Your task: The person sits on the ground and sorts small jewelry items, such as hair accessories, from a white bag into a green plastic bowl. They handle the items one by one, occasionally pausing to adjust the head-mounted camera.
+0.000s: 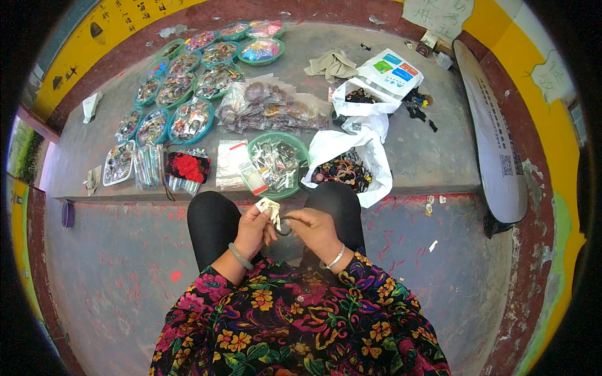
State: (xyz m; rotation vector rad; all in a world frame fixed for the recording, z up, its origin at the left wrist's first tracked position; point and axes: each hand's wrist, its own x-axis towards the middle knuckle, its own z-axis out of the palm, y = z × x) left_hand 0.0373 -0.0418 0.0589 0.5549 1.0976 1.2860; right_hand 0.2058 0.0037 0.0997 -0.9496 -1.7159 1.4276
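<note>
Item one: a dark looped band (286, 231), low and near, over the wearer's lap between the two hands. I judged it light and springy, probably elastic, unlikely to break if dropped but apt to twist or slip. Best hold, in my estimate: a fingertip pinch on one side of the loop, leaving the rest free.

Item two: a cream wrapper-like piece (269, 208), creased, paper or thin film; I could not tell which. It seemed nearly weightless, limp and easily torn; I favoured a flat pinch along one edge.

Hands: the left hand (251, 230) pinched the cream piece between thumb and fingers; the right hand (316, 229) gripped the dark band at its right side.

Surroundings, on a raised concrete platform (433, 147): directly beyond the hands, a green basket (306, 152) of small shiny pieces; right of it, a white plastic bag (377, 150) of dark and pink bands, its mouth open; left, a black pouch with red flowers (187, 167); farther back, heaped clear packets (269, 103); far left, rows of filled baskets.

Obstructions: the wearer's knees (213, 219) rose between the hands and the platform edge, leaving a gap. I noted the bag's loose rim as a likely snag, and the crowded left side as tight for reaching.
</note>
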